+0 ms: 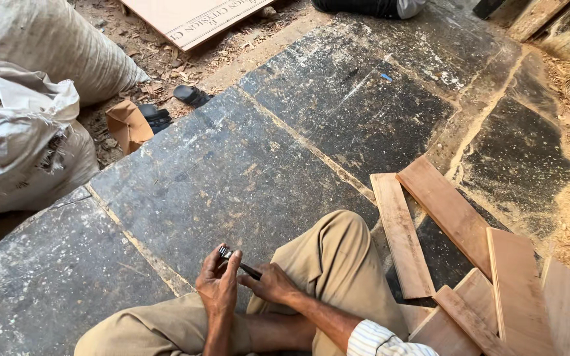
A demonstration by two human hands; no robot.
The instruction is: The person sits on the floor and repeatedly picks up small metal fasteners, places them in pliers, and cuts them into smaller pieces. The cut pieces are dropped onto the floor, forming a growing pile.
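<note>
While the person sits on the stone floor (232, 165), left hand (218, 287) and right hand (270, 283) pinch a slim dark pen-like tool (237, 262); it looks light, rigid, best gripped mid-shaft.

wood planks (450, 211), sacks (28, 151) (white), sandals (191, 95)

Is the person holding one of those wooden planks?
No. Both the left hand and the right hand grip a small dark tool, while the wooden planks lie untouched on the stone floor.
</note>
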